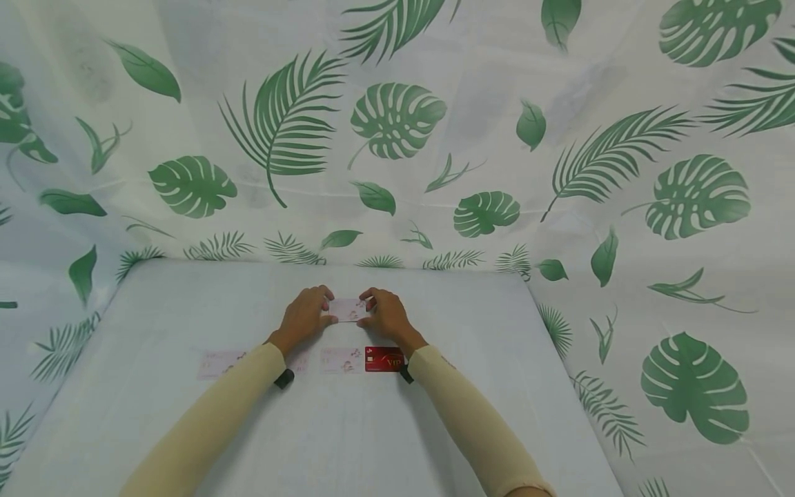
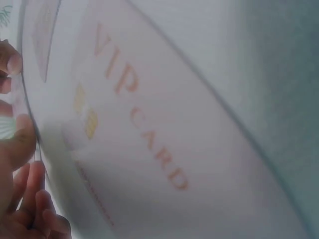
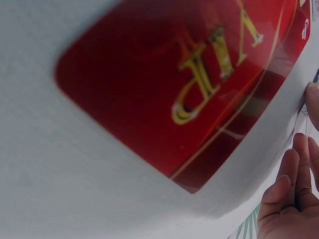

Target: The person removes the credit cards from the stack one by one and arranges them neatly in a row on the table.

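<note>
At the far left, the first pale card lies flat on the table, its right end close against the left sleeve. Next, the left hand pinches the left short end of the held card, thumb at the near corner and fingers at the far one. A strip of a second pale card shows beside that wrist, the rest hidden.

Then comes the held card, its long axis running side to side, directly between the hands. The relation that seems to matter most is here: it sits just beyond the third pale card, roughly parallel to it and a touch to the right, a bare band of table between them. Whether it is lifted, I cannot tell.

To the right, the red card adjoins the third pale card. Beyond it, the right hand pinches the held card's right short end; neither hand is clearly nearer.
</note>
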Demonstrator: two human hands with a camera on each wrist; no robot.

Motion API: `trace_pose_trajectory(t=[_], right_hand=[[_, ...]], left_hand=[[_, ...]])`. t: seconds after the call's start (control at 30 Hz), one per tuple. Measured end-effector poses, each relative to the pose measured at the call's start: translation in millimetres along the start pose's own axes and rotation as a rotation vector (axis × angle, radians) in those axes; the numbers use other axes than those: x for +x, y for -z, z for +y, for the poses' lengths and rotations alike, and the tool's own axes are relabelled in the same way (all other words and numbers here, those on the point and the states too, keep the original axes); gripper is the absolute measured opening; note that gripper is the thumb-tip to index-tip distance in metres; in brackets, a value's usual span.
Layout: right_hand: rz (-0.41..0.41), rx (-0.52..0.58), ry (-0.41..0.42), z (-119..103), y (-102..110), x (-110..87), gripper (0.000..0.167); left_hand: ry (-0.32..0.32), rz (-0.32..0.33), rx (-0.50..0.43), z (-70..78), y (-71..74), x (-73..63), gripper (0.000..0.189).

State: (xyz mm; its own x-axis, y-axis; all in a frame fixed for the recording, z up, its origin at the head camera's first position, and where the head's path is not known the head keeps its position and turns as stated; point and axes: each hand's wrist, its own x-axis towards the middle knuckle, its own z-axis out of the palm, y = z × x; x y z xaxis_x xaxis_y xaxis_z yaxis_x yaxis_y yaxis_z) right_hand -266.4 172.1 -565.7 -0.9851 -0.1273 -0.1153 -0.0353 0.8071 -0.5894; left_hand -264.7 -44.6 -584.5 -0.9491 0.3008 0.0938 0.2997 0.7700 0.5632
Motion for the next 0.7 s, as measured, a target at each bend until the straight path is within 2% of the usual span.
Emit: trace_pose_trajectory(t=[0.33, 0.5, 0.7], right_hand=[[0.006, 0.013, 0.021, 6, 1, -4.3, 0.050], [0.015, 0.014, 0.055, 10, 5, -5.6, 0.053], [0.028, -0.008, 0.076, 16, 7, -6.3, 0.064]], left_hand=[[0.045, -0.032, 0.004, 4.3, -1.5, 2.2, 0.063], [0.035, -0.019, -0.005, 9.7, -0.6, 1.5, 0.063], [0.007, 0.009, -0.003, 18.1, 1.0, -1.2, 0.063]])
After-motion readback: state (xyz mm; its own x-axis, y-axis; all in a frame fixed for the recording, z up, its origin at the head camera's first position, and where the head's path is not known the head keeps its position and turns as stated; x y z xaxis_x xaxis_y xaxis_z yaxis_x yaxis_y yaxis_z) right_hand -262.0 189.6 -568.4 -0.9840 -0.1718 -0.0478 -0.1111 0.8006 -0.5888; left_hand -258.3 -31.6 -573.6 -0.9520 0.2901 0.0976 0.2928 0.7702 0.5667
